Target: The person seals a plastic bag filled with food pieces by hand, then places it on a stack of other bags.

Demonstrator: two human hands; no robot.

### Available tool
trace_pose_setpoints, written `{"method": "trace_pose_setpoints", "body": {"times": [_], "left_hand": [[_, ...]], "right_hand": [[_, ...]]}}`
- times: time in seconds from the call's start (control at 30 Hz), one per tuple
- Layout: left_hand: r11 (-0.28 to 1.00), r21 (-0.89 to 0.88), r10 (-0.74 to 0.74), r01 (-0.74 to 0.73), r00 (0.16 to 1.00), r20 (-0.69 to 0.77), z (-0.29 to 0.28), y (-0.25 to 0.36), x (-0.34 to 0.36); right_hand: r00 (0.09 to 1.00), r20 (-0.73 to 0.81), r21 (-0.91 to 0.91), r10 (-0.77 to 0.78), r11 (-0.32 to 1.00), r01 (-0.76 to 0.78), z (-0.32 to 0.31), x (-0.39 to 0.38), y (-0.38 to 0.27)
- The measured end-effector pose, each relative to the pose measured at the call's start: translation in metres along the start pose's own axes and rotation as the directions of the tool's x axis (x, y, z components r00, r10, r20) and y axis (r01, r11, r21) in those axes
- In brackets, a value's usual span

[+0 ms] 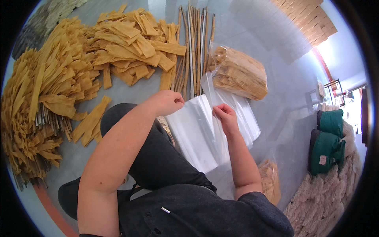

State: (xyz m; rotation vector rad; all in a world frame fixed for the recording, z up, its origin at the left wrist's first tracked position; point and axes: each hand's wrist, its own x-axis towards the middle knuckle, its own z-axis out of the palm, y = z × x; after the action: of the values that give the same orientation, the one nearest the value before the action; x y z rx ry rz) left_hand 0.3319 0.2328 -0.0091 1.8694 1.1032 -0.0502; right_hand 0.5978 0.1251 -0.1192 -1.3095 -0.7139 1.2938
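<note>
Plastic bag (pixel 208 89) pinched by right hand (pixel 226 115), empty; left hand (pixel 169 102) clenched; one filled bag (pixel 238 73) beside, loose yellow strips (pixel 118 43) left.

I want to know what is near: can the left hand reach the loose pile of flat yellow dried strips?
Probably yes. The left hand is raised at the clear plastic bags, and the pile of flat yellow dried strips lies just beyond it on the floor, with nothing between them.
</note>
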Motion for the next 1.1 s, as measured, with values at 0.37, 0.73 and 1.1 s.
{"method": "trace_pose_setpoints", "body": {"times": [0.37,0.73,1.1], "left_hand": [[0.435,-0.900,-0.327,-0.038,0.924,-0.197,-0.068,-0.030,-0.026],[-0.368,-0.491,-0.608,-0.790,0.604,-0.515,-0.117,-0.190,-0.238],[0.181,-0.464,-0.722,-0.867,0.204,-0.661,-0.060,-0.198,-0.332]], "right_hand": [[0.700,0.711,-0.102,-0.067,0.975,0.197,0.216,0.034,-0.107],[0.267,0.964,-0.250,0.008,0.374,0.893,0.464,-0.013,-0.077],[0.286,0.939,-0.319,0.190,0.791,0.523,0.509,-0.060,-0.038]]}}
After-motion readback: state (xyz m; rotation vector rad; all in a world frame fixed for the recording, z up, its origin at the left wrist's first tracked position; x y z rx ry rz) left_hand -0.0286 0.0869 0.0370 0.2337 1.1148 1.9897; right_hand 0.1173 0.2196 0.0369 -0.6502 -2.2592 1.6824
